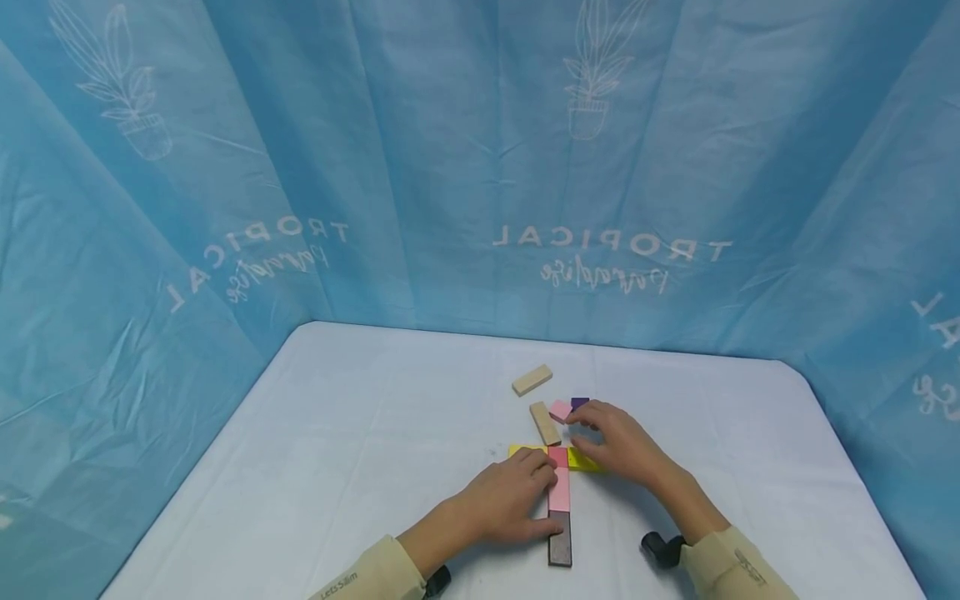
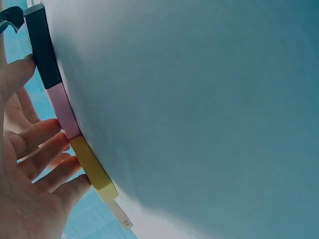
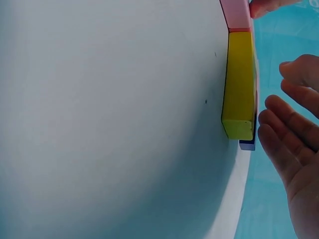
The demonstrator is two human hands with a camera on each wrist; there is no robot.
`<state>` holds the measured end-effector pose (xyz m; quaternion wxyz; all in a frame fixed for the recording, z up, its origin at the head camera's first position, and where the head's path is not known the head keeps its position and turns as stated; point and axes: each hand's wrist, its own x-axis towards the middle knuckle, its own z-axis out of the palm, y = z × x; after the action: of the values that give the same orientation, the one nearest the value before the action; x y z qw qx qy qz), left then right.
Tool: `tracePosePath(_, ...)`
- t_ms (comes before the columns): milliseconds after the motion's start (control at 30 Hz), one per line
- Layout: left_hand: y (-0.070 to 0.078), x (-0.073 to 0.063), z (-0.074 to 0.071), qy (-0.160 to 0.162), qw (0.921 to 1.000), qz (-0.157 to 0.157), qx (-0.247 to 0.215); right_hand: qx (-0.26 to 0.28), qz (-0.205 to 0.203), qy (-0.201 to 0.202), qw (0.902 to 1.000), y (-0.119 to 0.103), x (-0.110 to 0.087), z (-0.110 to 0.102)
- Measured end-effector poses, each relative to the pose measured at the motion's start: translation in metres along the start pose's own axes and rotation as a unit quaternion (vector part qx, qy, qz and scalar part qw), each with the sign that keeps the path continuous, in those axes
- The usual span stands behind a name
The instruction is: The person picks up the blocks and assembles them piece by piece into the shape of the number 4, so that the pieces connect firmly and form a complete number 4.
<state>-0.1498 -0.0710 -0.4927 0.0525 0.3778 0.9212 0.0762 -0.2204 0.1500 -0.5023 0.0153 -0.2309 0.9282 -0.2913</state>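
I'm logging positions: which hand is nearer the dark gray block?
The left hand, thumb at the dark gray block; the right hand is farther forward, near the purple block.

Curtained booth, blue printed curtains (image 1: pixel 420 167), white-covered table (image 1: pixel 360 417)

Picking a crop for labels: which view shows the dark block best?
Left wrist: the dark block appears large there, end to end. The head view shows it smaller, partly covered by the thumb of the left hand. The right wrist view doesn't show it.
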Motion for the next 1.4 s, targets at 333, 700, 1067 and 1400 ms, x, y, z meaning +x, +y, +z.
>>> tracePosePath(333,-0.001,0.0,0.001,0.009,0.9999,0.006,-0.003,0.012,-0.013,-0.008,0.9998,0.001,0.008,0.002)
tracePosePath(700,-0.001,-0.001,0.003,0.026,0.9995,0.013,0.012,0.025,-0.041,-0.006,0.9988,-0.005,0.026,0.003)
tracePosePath(1067,0.0,0.0,0.002,0.016,0.9998,0.008,0.004,0.003,-0.007,-0.019,0.9998,-0.006,0.041,0.003)
tracePosePath(1400,-0.002,-0.001,0.003,0.019,0.9998,0.01,0.006,-0.011,0.004,-0.007,0.9999,-0.002,0.044,0.009)
